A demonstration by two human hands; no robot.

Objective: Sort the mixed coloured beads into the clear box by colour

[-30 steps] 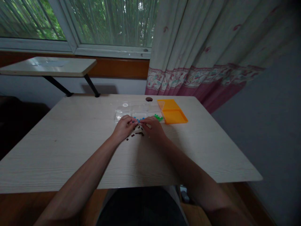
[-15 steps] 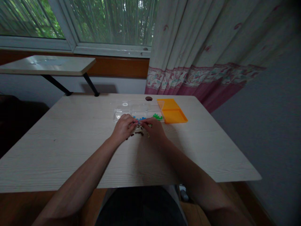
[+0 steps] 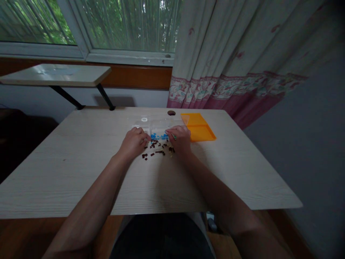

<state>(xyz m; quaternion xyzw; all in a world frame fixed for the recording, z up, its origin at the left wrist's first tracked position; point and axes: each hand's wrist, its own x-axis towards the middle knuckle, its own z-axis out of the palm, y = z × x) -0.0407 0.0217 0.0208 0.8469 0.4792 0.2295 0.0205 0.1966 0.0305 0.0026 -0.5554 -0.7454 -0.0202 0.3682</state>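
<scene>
My left hand [image 3: 134, 142] hovers at the left of the loose bricks, its fingers curled together; whatever they hold, if anything, is hidden. On the other side, my right hand [image 3: 180, 139] has thumb and fingers pinched at the edge of the clear plastic box [image 3: 159, 126]; what sits in the pinch is too small to name. Small blue bricks [image 3: 163, 136] fill part of the box's middle compartment, between the hands. Dark brown bricks [image 3: 154, 144] are scattered on the table in front of the box. My right hand mostly covers the green bricks and some pale ones.
An open orange case [image 3: 201, 133] lies right of the clear box. Behind them is a round hole [image 3: 171, 113] in the wooden table [image 3: 81, 180]. A raised shelf [image 3: 61, 73] stands at the back left, and a curtain [image 3: 205, 72] hangs behind.
My hands were together over the bricks and have moved apart, left hand leftward, right hand slightly right. More brown and blue bricks now show between them; the green ones are mostly covered.
</scene>
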